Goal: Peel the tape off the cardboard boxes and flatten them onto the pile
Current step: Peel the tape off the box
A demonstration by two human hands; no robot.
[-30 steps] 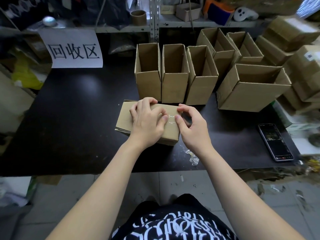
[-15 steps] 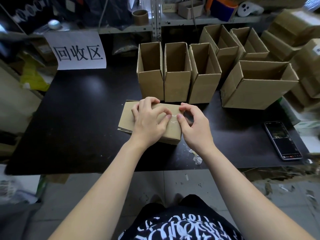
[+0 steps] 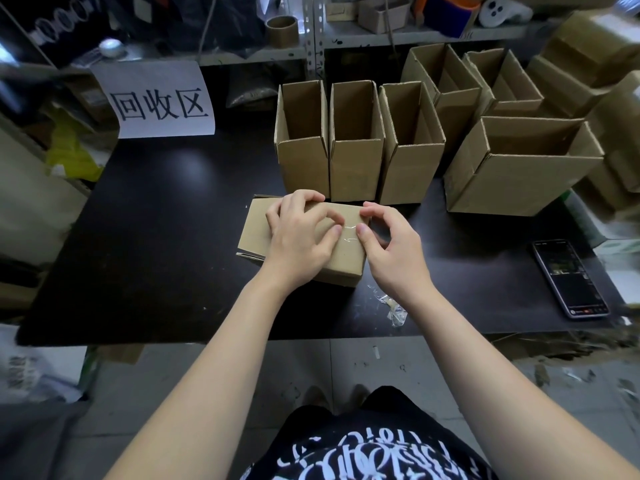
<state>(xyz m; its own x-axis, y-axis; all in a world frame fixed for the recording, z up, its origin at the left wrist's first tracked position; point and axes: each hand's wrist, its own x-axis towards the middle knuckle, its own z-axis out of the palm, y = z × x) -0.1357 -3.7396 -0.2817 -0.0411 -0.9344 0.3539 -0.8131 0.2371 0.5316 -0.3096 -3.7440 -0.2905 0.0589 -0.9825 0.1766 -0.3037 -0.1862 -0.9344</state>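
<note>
Since half a second ago little has changed: the cardboard box (image 3: 256, 226) lies on its side at the same spot near the front edge of the tabletop (image 3: 156, 254), and both hands have stayed on it. Only the thumbs have drawn slightly apart, baring more of the clear tape (image 3: 349, 233) between them.

The left hand (image 3: 298, 237) lies over the box top with its fingers (image 3: 304, 197) bent, their tips hooked at the far edge, and the thumb tip set against the left end of the tape. The right hand (image 3: 398, 247) curls round the box's right end, with the thumb tip on the tape's other end and the index finger bent to the far edge. Whether any tape is lifted cannot be told.

At 5 o'clock from the box a crumpled tape scrap (image 3: 394, 310) lies on the dark tabletop. Out at 3 o'clock, near the right edge, rests a phone (image 3: 568, 278), screen up.

At 12 o'clock, just behind the box, three open boxes (image 3: 356, 168) stand upright side by side. A larger open box (image 3: 519, 181) sits at 2 o'clock, with two more open boxes (image 3: 450, 81) behind it.

At 10 o'clock a white sign (image 3: 159, 98) with black characters hangs at the tabletop's back. A metal shelf (image 3: 398, 36) beyond carries a brown tape core (image 3: 282, 29) and clutter.
</note>
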